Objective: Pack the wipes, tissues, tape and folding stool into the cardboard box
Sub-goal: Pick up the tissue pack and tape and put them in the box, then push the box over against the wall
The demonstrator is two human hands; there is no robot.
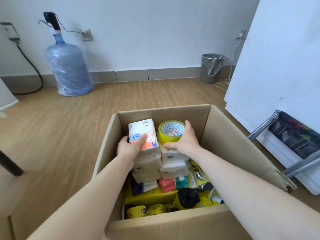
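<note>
Both hands are down inside the cardboard box [225, 135], which stands open on the wooden floor [69, 127], and the step in hand appears to be the seating of tissues and tape toward the box's far wall. The left hand [129, 147] is wrapped around a tissue pack [143, 132] with a coloured print, thumb pressed on its top face, holding it on a stack of white packs at the far left of the box. The right hand [186, 140] clasps the yellowish tape roll [171, 131] from its right side, fingers curled over the far rim and thumb at the near edge, the roll resting on a second stack of packs just beside the first. Nearer the front wall lie yellow-wrapped rolls and packets, so the bottom is already well filled. The folding stool [294, 144] is not yet packed; it leans against a white cabinet [277, 66] to the right of the box. The next move likely calls for releasing both items squarely so neither stack topples, then finding flat room for the stool, which the tall stacks may hinder. A water bottle [69, 70] and a bin [210, 68] stand by the wall, well apart.
</note>
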